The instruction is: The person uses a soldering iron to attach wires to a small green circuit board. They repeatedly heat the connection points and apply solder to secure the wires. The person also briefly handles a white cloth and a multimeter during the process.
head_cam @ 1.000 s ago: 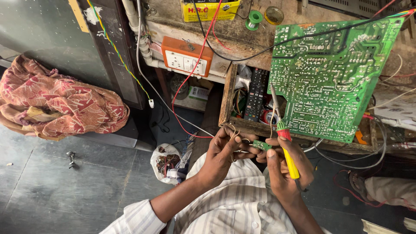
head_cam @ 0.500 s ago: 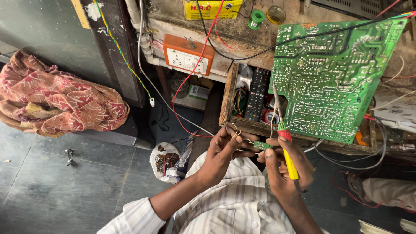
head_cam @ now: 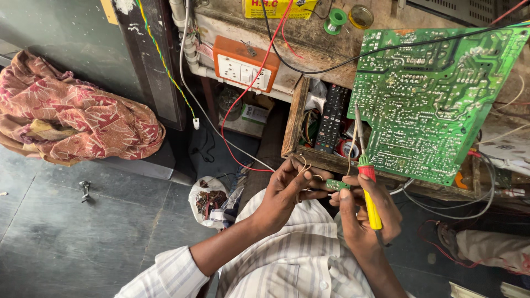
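My left hand [head_cam: 287,190] pinches thin solder wire [head_cam: 302,163] and steadies a small green circuit strip [head_cam: 337,185] in front of my chest. My right hand [head_cam: 367,215] grips a soldering iron [head_cam: 369,187] with a yellow handle and red collar, its metal tip pointing up past the edge of a large green circuit board [head_cam: 436,99]. That board lies solder side up on the wooden bench [head_cam: 309,38] just above both hands. My striped shirt fills the bottom of the view.
An open wooden drawer [head_cam: 292,121] holds a black remote [head_cam: 331,118] and loose wires. An orange socket box [head_cam: 243,63], a solder spool [head_cam: 335,19] and red and black leads sit on the bench. A patterned cloth bundle [head_cam: 72,118] lies left; a plastic bag [head_cam: 212,201] on the floor.
Both hands stay close together at the small strip. The view has shifted slightly; nothing is picked up or let go.
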